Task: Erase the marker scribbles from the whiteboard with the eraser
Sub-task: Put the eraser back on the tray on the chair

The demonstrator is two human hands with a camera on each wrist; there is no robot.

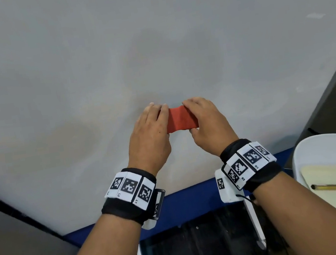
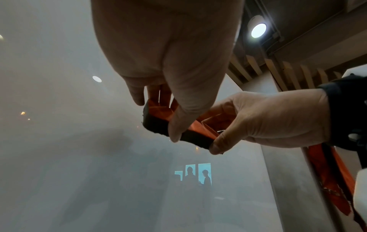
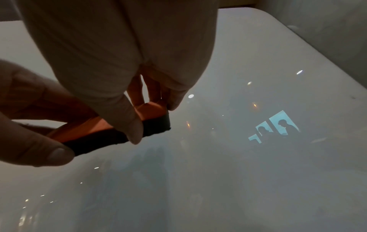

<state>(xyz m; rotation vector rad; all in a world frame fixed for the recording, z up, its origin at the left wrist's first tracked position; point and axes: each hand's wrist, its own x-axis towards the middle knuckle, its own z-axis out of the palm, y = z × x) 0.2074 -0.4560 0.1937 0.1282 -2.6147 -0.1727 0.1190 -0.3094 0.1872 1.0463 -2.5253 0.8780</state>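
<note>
The red-backed eraser [image 1: 181, 118] with a dark felt face [image 2: 157, 125] is held at the lower middle of the whiteboard [image 1: 150, 42]. My left hand [image 1: 150, 130] pinches its left end between thumb and fingers. My right hand [image 1: 206, 121] pinches the right end the same way. In the wrist views the felt [image 3: 157, 124] faces the board [image 3: 218, 172]; whether it touches the surface cannot be told. The board shows only faint grey smudges and reflections, no clear marker lines.
A blue frame edge [image 1: 195, 197] runs along the board's near side. At the right stands a white chair [image 1: 318, 144] with a pale pad and a yellow-and-black pen [image 1: 335, 187] on it. Dark equipment lies below the frame.
</note>
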